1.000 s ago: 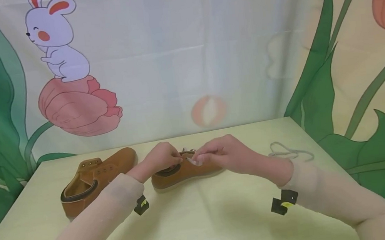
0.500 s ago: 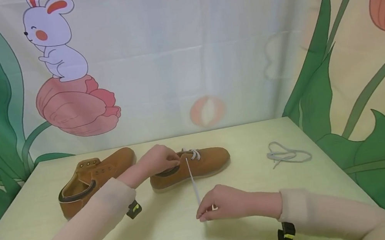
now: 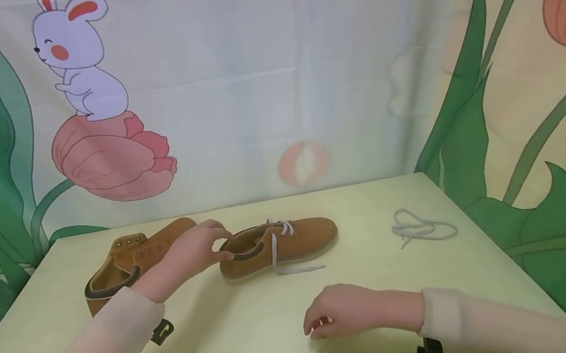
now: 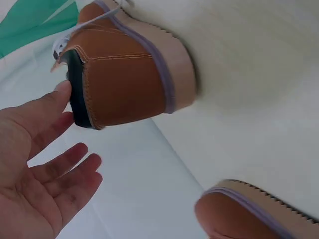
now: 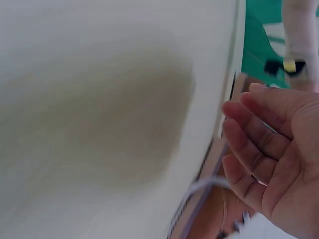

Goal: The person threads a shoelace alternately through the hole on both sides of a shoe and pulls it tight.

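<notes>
One lace (image 3: 274,251) has dropped from the relaxed, empty right hand (image 3: 341,310); left hand (image 3: 193,253) spread, gripping nothing.

The laced shoe (image 3: 297,245) looks leathery and matt, the backdrop (image 3: 225,108) creased cloth.

Sits upright on the surface (image 3: 246,328) as a brown lace-up shoe (image 3: 310,238), dark-collared, pale-soled, pointing right. Crosses the throat as a flat pale shoelace (image 3: 273,249), then hangs down the near side to end loose on the surface.
</notes>
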Demonstrator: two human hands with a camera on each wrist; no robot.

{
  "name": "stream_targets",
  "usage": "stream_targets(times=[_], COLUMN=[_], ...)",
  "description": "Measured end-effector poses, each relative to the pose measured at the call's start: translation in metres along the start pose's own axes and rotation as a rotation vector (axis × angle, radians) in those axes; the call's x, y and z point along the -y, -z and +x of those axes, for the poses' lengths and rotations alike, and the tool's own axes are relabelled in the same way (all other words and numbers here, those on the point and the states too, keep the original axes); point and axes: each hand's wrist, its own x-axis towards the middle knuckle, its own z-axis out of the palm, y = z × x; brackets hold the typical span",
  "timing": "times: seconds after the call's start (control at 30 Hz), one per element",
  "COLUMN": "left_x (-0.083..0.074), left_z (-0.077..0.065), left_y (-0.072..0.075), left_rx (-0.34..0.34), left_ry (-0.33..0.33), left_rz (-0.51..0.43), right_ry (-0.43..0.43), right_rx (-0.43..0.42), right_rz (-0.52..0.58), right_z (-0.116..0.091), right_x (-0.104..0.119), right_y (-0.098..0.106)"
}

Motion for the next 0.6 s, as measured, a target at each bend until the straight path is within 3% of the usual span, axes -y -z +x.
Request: stream_targets(times=[0.13,0.33,0.6], left_x=[0.005,0.005,0.005], left_z=[-0.003,-0.003,-0.004], left_y=[-0.004,-0.01,-0.017], left_rx=[0.009,0.016,-0.045], left_ry=[0.051,0.069,0.098], left_rz=[-0.078,-0.211,-0.22], right_ry=[-0.07,-0.179,-0.183], right_rx=[-0.071,-0.197,-0.198], right_rz=[-0.052,0.009,0.047], right_z=[-0.011,-0.029,-0.039], right_x=[-0.015,-0.037,-0.051], right_y=[0.006,0.015,0.013])
